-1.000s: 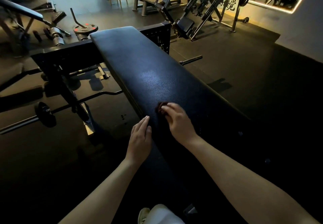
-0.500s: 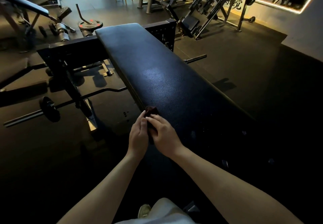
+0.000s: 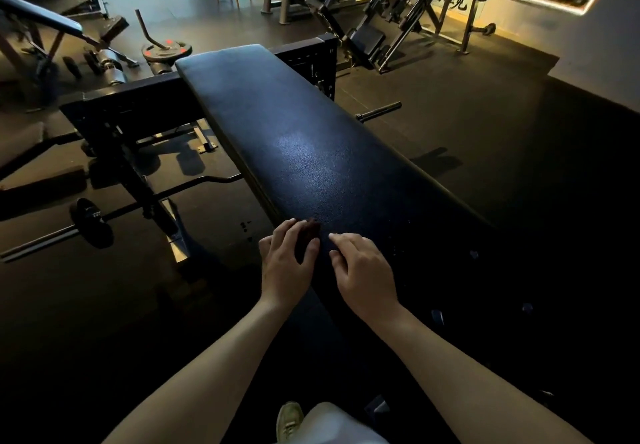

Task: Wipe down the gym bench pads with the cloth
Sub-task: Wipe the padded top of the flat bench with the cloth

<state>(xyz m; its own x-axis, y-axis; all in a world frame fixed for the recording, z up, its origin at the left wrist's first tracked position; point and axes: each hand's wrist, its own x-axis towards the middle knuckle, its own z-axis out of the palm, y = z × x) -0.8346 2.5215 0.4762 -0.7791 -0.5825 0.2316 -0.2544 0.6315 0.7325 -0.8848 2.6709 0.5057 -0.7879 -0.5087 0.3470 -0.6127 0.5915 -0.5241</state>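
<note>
Left hand [image 3: 285, 265] grips a dark cloth [image 3: 310, 231] on the left edge of the black bench pad [image 3: 311, 152], right hand [image 3: 365, 272] relaxed beside it, a barbell [image 3: 90, 216] on the dim gym's dark floor [image 3: 467, 125].

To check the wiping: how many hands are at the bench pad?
2. The left hand grips the cloth at the left edge of the bench pad; the right hand is beside it, holding nothing.

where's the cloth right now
In the head view the cloth is gripped by the left hand at the near left edge of the bench pad, with the right hand just beside it.
</note>
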